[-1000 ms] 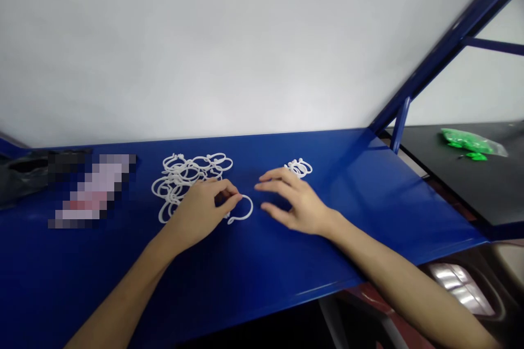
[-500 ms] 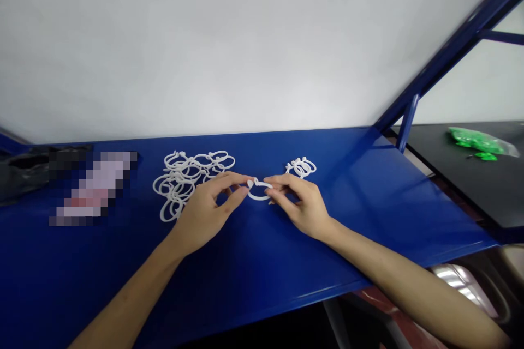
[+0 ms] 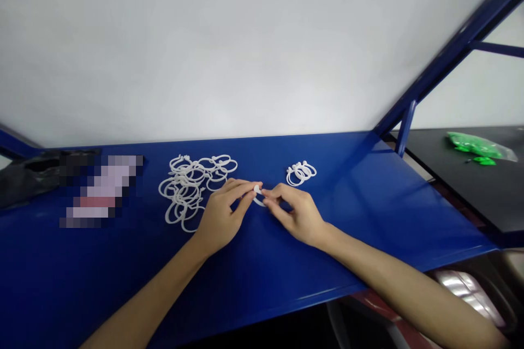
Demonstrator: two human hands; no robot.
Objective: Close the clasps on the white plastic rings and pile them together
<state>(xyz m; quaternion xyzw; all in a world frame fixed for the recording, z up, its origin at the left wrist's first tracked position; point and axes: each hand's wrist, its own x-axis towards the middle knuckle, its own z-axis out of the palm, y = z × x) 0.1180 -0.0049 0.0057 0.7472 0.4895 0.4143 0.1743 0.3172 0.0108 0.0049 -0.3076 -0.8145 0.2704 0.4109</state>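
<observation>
A white plastic curtain ring (image 3: pixel 258 200) is pinched between my two hands above the table. My left hand (image 3: pixel 224 215) grips it near its knobbed end, thumb and forefinger closed. From the other side my right hand (image 3: pixel 301 214) pinches the ring with thumb and fingertips. The fingers cover much of the ring, so I cannot tell whether its ends are joined. Left of my left hand lies a loose, tangled pile of similar rings (image 3: pixel 184 180). Beyond my right hand sits a small cluster of rings (image 3: pixel 301 174), lying close together.
The blue table (image 3: pixel 262 262) runs up to a white wall (image 3: pixel 262 54). A black bag (image 3: pixel 28 180) and a blurred-out item (image 3: pixel 102 185) lie at the left. Blue metal bars (image 3: pixel 434 71) rise at the right, beside a black table (image 3: pixel 462 196) bearing a green-filled plastic bag (image 3: pixel 478 144).
My hands have drawn closer together on the ring, the left shifting rightward. Less of the ring shows between the fingers. The camera view has moved slightly.
</observation>
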